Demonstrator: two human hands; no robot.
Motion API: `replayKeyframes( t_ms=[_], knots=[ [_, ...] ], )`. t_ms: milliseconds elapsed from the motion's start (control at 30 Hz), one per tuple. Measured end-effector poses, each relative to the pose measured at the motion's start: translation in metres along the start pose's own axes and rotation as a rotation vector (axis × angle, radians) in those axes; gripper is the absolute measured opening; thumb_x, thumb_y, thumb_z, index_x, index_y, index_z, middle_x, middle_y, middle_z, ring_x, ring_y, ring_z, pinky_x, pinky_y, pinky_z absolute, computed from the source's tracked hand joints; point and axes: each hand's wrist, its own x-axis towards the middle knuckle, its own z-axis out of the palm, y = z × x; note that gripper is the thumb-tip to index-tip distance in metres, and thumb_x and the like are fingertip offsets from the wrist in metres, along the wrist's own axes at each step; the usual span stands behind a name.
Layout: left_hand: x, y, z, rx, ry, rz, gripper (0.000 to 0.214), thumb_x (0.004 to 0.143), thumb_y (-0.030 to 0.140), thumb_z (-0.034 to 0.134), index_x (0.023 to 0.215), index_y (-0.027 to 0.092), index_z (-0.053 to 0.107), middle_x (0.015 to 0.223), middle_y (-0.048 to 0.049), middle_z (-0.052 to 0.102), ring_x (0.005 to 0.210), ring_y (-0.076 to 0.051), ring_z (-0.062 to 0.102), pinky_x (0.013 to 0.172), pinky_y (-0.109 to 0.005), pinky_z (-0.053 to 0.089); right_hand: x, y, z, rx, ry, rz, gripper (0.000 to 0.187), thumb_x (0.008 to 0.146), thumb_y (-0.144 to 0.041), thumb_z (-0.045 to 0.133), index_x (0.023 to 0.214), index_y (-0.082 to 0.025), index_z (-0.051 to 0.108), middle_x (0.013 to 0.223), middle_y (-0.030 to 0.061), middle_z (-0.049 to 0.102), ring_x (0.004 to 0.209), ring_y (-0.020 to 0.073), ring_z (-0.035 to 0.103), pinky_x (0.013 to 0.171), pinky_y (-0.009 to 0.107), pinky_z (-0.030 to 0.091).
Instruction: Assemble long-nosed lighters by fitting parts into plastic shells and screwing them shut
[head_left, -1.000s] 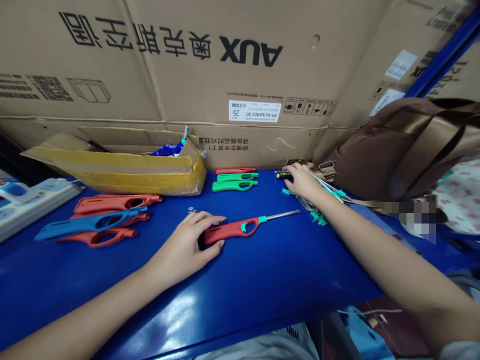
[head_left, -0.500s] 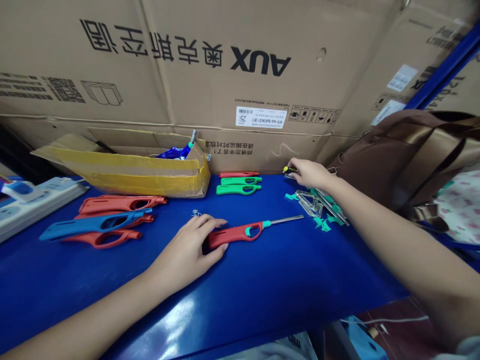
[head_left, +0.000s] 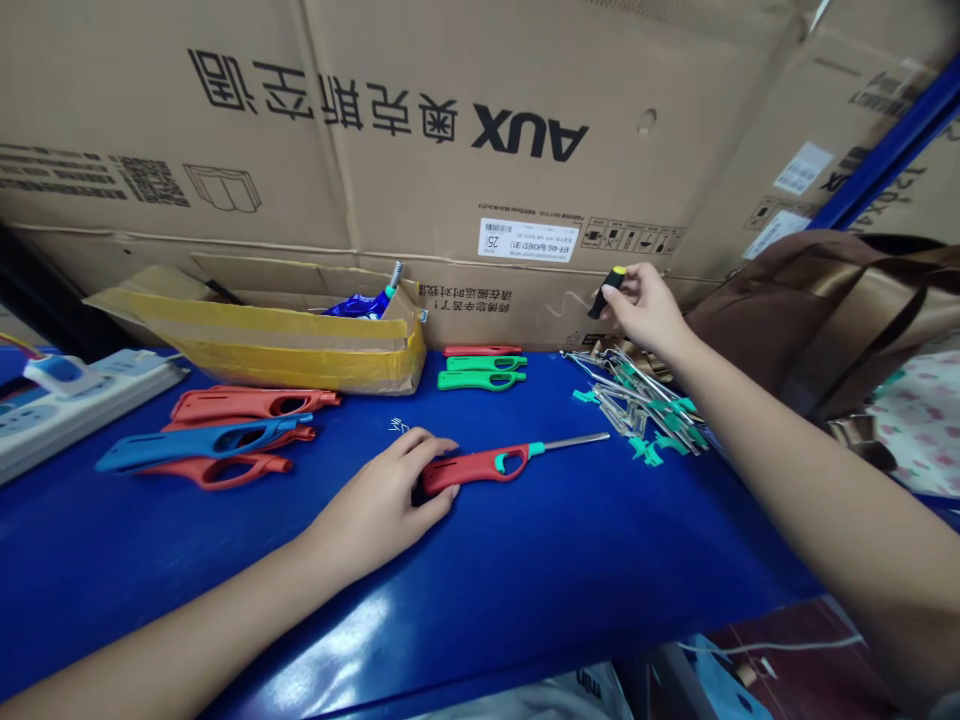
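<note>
My left hand (head_left: 379, 500) is closed around the rear end of a red long-nosed lighter (head_left: 472, 467) lying on the blue table. Its metal tube points right, and it has a teal trigger and collar. At the back right, my right hand (head_left: 649, 305) grips a screwdriver (head_left: 606, 295) with a short black handle and a yellow end, raised off the table. The yellow end is up, and I cannot make out the blade. Below that hand lies a pile of metal tubes (head_left: 656, 390), with clear parts and teal triggers (head_left: 646, 450) at its near side.
Red and blue lighter shells (head_left: 202, 445) lie at left beside a white power strip (head_left: 90, 395). Green and red shells (head_left: 480, 380) are at the back middle, near a yellow-taped carton (head_left: 300, 365). A large cardboard sheet (head_left: 375, 210) stands behind; a brown bag (head_left: 772, 330) sits at right.
My right hand has lifted the screwdriver off the table at the back and moved up and slightly right, revealing more of the tube pile. My left hand stays on the red lighter.
</note>
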Motion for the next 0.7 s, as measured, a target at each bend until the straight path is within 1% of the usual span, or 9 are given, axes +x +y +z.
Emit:
replayKeyframes(
  t_ms=[67, 100, 200, 267, 367, 433, 500, 567, 700],
  knots=[
    [0.0, 0.0, 0.001, -0.016, 0.009, 0.009, 0.035, 0.093, 0.027, 0.06, 0.127, 0.02, 0.062, 0.118, -0.008, 0.062, 0.1, -0.023, 0.066, 0.093, -0.04, 0.055, -0.007, -0.012, 0.009, 0.139, -0.02, 0.041, 0.033, 0.085, -0.042, 0.067, 0.095, -0.027, 0.039, 0.085, 0.0004, 0.063, 0.06, 0.0167, 0.062, 0.056, 0.034, 0.055],
    [0.0, 0.001, 0.002, -0.025, 0.01, 0.011, 0.034, 0.092, 0.026, 0.06, 0.126, 0.02, 0.062, 0.117, -0.0078, 0.062, 0.099, -0.022, 0.066, 0.093, -0.039, 0.055, -0.012, -0.019, 0.015, 0.203, -0.039, 0.054, 0.036, 0.084, -0.044, 0.068, 0.095, -0.027, 0.039, 0.084, -0.0008, 0.063, 0.059, 0.0157, 0.063, 0.054, 0.032, 0.055],
    [-0.002, 0.005, 0.003, -0.042, 0.005, 0.02, 0.034, 0.091, 0.022, 0.062, 0.125, 0.019, 0.062, 0.115, -0.0078, 0.062, 0.096, -0.022, 0.066, 0.091, -0.038, 0.056, -0.037, -0.045, 0.036, 0.364, -0.13, 0.081, 0.041, 0.077, -0.045, 0.078, 0.097, -0.026, 0.048, 0.078, -0.0024, 0.064, 0.061, 0.0147, 0.066, 0.054, 0.029, 0.057],
    [-0.003, 0.008, 0.002, -0.038, 0.004, 0.017, 0.035, 0.09, 0.02, 0.063, 0.125, 0.019, 0.062, 0.115, -0.008, 0.062, 0.097, -0.022, 0.067, 0.091, -0.037, 0.057, -0.057, -0.064, 0.053, 0.442, -0.227, 0.099, 0.036, 0.076, -0.045, 0.079, 0.093, -0.023, 0.056, 0.069, -0.0017, 0.063, 0.063, 0.0158, 0.067, 0.057, 0.03, 0.059],
    [-0.005, 0.012, 0.001, -0.032, -0.006, 0.016, 0.035, 0.09, 0.016, 0.061, 0.125, 0.018, 0.062, 0.115, -0.008, 0.063, 0.099, -0.021, 0.067, 0.093, -0.036, 0.057, -0.087, -0.088, 0.08, 0.517, -0.389, 0.113, 0.032, 0.076, -0.044, 0.08, 0.089, -0.02, 0.064, 0.071, 0.0022, 0.069, 0.065, 0.0168, 0.069, 0.06, 0.032, 0.062],
    [-0.007, 0.013, 0.0, -0.027, -0.01, 0.02, 0.036, 0.09, 0.014, 0.06, 0.126, 0.017, 0.061, 0.116, -0.0086, 0.063, 0.102, -0.022, 0.066, 0.095, -0.037, 0.057, -0.103, -0.1, 0.095, 0.535, -0.478, 0.117, 0.03, 0.078, -0.044, 0.077, 0.088, -0.019, 0.065, 0.067, 0.0019, 0.069, 0.057, 0.0154, 0.066, 0.057, 0.032, 0.06],
    [-0.009, 0.013, 0.0, -0.023, -0.013, 0.026, 0.038, 0.09, 0.013, 0.06, 0.128, 0.016, 0.061, 0.117, -0.0093, 0.063, 0.105, -0.023, 0.066, 0.097, -0.038, 0.056, -0.114, -0.108, 0.106, 0.541, -0.53, 0.11, 0.028, 0.078, -0.042, 0.077, 0.086, -0.02, 0.063, 0.064, -0.0003, 0.067, 0.054, 0.0145, 0.064, 0.054, 0.03, 0.058],
    [-0.011, 0.012, 0.0, -0.022, -0.017, 0.032, 0.039, 0.09, 0.013, 0.059, 0.129, 0.016, 0.06, 0.119, -0.0095, 0.064, 0.108, -0.024, 0.065, 0.099, -0.039, 0.055, -0.12, -0.111, 0.112, 0.529, -0.561, 0.099, 0.022, 0.08, -0.036, 0.075, 0.086, -0.02, 0.062, 0.062, -0.0023, 0.065, 0.05, 0.0127, 0.061, 0.05, 0.028, 0.055],
    [-0.014, 0.014, -0.001, -0.016, -0.028, 0.04, 0.038, 0.091, 0.012, 0.058, 0.128, 0.014, 0.061, 0.119, -0.0105, 0.065, 0.111, -0.026, 0.065, 0.101, -0.042, 0.055, -0.123, -0.111, 0.114, 0.487, -0.57, 0.087, 0.012, 0.08, -0.027, 0.072, 0.085, -0.02, 0.063, 0.061, -0.0042, 0.063, 0.046, 0.0101, 0.057, 0.046, 0.024, 0.049]
  ],
)
